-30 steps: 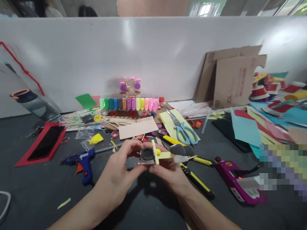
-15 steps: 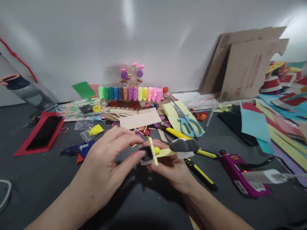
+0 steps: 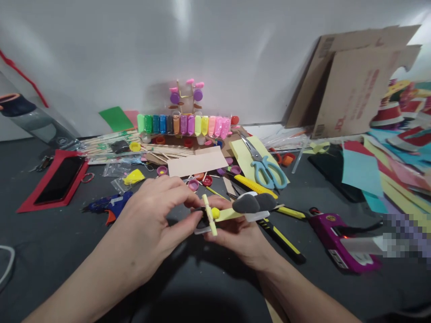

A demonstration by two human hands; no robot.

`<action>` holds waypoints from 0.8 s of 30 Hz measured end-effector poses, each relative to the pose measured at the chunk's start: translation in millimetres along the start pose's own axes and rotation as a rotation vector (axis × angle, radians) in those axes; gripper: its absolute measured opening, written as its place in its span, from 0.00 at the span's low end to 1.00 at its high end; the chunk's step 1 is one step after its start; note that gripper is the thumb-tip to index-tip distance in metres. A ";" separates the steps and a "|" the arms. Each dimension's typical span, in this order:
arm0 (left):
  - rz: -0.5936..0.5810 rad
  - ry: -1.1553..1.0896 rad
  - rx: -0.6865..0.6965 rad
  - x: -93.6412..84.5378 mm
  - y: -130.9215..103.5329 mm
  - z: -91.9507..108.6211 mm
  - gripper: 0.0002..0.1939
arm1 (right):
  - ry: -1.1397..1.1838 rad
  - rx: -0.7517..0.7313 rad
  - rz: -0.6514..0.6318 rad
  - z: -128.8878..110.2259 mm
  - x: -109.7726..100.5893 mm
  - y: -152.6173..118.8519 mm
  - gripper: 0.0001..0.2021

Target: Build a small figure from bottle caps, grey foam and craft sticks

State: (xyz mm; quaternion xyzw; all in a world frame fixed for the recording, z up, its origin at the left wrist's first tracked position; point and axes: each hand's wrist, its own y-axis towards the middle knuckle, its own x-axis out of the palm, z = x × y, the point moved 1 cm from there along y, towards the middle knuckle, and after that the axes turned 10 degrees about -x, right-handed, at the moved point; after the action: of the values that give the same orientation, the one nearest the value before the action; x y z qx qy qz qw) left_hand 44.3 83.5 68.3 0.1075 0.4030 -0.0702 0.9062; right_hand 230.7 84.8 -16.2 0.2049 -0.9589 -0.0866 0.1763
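Note:
A small handmade craft model (image 3: 226, 215) is held between my two hands above the dark table. It has a pale yellow strip, a light yellow crossbar with a yellow ball at its middle, and two dark grey ovals over white pieces at its right end. My left hand (image 3: 161, 213) is closed, thumb and fingers pinching a black part at the model's left end. My right hand (image 3: 240, 235) grips the model from below and behind, its thumb at the front; some of its fingers are hidden by the yellow strip and the grey ovals.
Behind my hands lie blue-handled scissors (image 3: 267, 172), a yellow utility knife (image 3: 252, 185) and a row of coloured clay packets (image 3: 183, 124). A blue glue gun (image 3: 112, 206) and a phone (image 3: 60, 179) are at left. A purple power bank (image 3: 340, 244) sits at right; cardboard (image 3: 357, 89) leans behind.
The camera view has shifted slightly. Both hands keep their hold on the craft model, which sits a little further left in the picture. Nothing has been let go.

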 end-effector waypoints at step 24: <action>0.029 0.007 -0.031 -5.1 -1.2 -0.2 0.06 | 0.083 0.081 0.033 0.1 2.4 1.2 0.19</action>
State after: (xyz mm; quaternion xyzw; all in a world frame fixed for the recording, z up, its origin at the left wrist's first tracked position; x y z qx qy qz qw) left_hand 40.5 82.7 71.8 0.0992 0.4056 -0.0506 0.9073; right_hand 228.2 84.9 -15.3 0.1993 -0.9567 -0.0362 0.2091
